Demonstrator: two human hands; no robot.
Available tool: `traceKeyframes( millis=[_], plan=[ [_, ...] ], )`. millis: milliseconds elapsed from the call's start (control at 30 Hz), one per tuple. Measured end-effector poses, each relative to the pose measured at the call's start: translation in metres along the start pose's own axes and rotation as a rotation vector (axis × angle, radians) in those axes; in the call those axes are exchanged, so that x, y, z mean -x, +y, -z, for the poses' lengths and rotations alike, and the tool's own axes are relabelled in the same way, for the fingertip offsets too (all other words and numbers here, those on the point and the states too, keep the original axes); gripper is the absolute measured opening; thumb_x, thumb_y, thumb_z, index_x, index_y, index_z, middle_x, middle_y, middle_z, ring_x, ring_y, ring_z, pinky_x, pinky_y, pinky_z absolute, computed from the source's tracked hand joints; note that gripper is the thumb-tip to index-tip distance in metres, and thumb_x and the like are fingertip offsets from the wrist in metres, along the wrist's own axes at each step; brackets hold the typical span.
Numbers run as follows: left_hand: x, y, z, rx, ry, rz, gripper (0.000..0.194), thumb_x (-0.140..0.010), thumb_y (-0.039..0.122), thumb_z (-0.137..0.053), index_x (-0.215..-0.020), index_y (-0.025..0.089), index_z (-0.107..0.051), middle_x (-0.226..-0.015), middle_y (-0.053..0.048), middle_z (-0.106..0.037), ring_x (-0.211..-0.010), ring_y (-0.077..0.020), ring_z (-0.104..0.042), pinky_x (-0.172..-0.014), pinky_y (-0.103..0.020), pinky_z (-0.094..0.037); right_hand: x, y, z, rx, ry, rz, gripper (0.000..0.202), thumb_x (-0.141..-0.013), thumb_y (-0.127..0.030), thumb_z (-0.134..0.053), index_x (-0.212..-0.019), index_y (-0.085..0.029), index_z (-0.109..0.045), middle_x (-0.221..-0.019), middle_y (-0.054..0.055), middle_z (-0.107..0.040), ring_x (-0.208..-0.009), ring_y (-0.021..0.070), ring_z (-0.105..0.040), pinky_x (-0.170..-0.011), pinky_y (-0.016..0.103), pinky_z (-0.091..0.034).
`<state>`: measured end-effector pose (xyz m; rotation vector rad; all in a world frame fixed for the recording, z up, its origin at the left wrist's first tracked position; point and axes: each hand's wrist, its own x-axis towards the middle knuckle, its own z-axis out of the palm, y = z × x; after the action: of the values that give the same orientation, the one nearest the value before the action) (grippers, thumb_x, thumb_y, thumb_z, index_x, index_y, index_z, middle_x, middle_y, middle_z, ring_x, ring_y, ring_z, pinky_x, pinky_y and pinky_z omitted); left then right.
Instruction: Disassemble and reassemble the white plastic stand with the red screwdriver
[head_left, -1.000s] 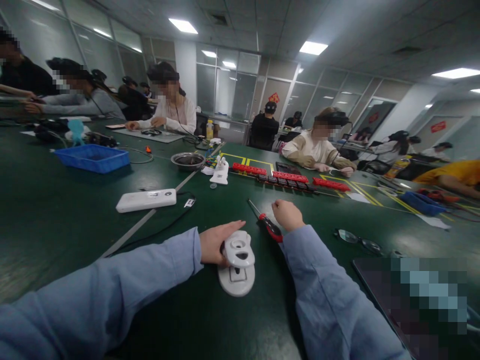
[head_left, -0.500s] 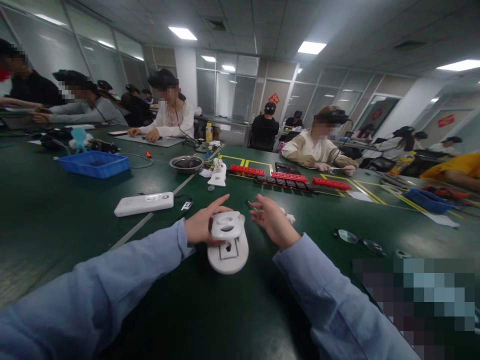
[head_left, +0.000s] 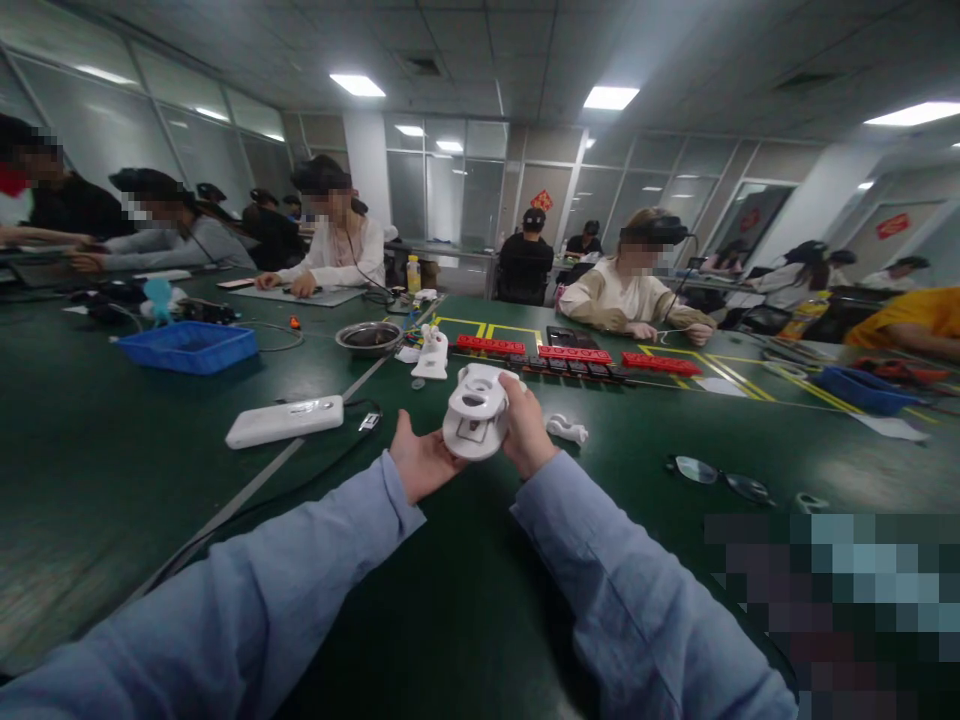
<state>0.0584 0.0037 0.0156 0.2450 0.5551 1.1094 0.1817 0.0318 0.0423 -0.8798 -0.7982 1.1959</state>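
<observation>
A white rounded plastic base [head_left: 471, 436], with a raised plate pierced by oval openings, is held above the table in front of me. My right hand [head_left: 528, 428] grips its right side, thumb on top; the fingers behind it are hidden. Palm up at the lower left of the base is my left hand [head_left: 424, 458]. Its thumb stands apart, and the stretched fingers reach to the underside, where their tips are hidden. A small white plastic piece [head_left: 567, 430] lies to the right of my right hand. Beyond the base stands another white plastic part [head_left: 432, 354].
On the left are a white elongated device [head_left: 285, 422] with a cable, a blue tray [head_left: 187, 348] and a metal bowl [head_left: 369, 338]. Red strips [head_left: 574, 354] line the far side. Glasses [head_left: 720, 478] lie at right. Co-workers sit around the table, one opposite [head_left: 626, 290].
The white base has risen away from me and turned slightly. My right hand has closed on its right side; my left hand has loosened and turned palm up beneath its left edge.
</observation>
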Motion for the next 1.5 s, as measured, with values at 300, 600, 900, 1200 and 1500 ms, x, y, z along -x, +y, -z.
traceKeyframes(
  millis=[300,600,900,1200,1500],
  plan=[
    [-0.026,-0.028,-0.026,0.101,0.228,-0.026,0.035,-0.087,0.028,-0.025,-0.098,0.017,-0.056,-0.069,-0.006,-0.062,-0.061,-0.0212,-0.06,-0.058,-0.038,-0.048,0.0,0.024,0.01,0.361,0.151,0.394,0.038,-0.059,-0.032,-0.065,-0.089,-0.019,-0.046,-0.08,0.0,-0.054,-0.077,0.0189,-0.052,-0.075,0.032,-0.038],
    [-0.024,-0.031,-0.012,0.051,0.332,0.003,0.024,-0.086,0.017,-0.037,-0.066,0.014,-0.049,-0.052,0.002,-0.05,-0.045,-0.008,-0.051,-0.046,-0.021,-0.047,-0.003,-0.023,0.013,0.26,0.124,0.513,0.035,-0.065,-0.039,-0.058,-0.09,-0.019,-0.044,-0.086,0.0,-0.055,-0.078,0.0149,-0.053,-0.074,0.029,-0.042],
    [-0.02,0.003,0.007,0.005,0.269,0.068,0.029,-0.089,0.025,-0.033,-0.067,0.012,-0.047,-0.041,0.009,-0.028,-0.027,-0.0001,-0.025,-0.028,-0.01,-0.023,0.042,-0.029,0.037,-0.067,-0.142,-0.307,0.018,-0.069,-0.032,-0.054,-0.077,-0.016,-0.051,-0.061,-0.001,-0.057,-0.056,0.0127,-0.053,-0.056,0.023,-0.043],
    [-0.02,0.02,0.02,-0.095,0.119,-0.069,0.029,-0.086,0.026,-0.032,-0.064,0.014,-0.049,-0.034,0.009,-0.02,-0.025,-0.0048,-0.023,-0.027,-0.015,-0.015,0.061,0.03,0.031,0.164,-0.084,-0.432,0.02,-0.075,-0.033,-0.044,-0.084,-0.015,-0.048,-0.065,0.001,-0.057,-0.059,0.0142,-0.056,-0.059,0.026,-0.045],
    [-0.02,0.026,0.021,-0.25,0.049,-0.037,0.014,-0.082,0.02,-0.039,-0.075,0.014,-0.049,-0.045,0.007,-0.029,-0.032,-0.0053,-0.031,-0.028,-0.013,-0.014,0.059,-0.019,0.035,0.754,-0.064,-0.161,0.022,-0.059,-0.024,-0.07,-0.057,-0.019,-0.048,-0.047,-0.003,-0.045,-0.054,0.0151,-0.052,-0.057,0.026,-0.041]
  ],
)
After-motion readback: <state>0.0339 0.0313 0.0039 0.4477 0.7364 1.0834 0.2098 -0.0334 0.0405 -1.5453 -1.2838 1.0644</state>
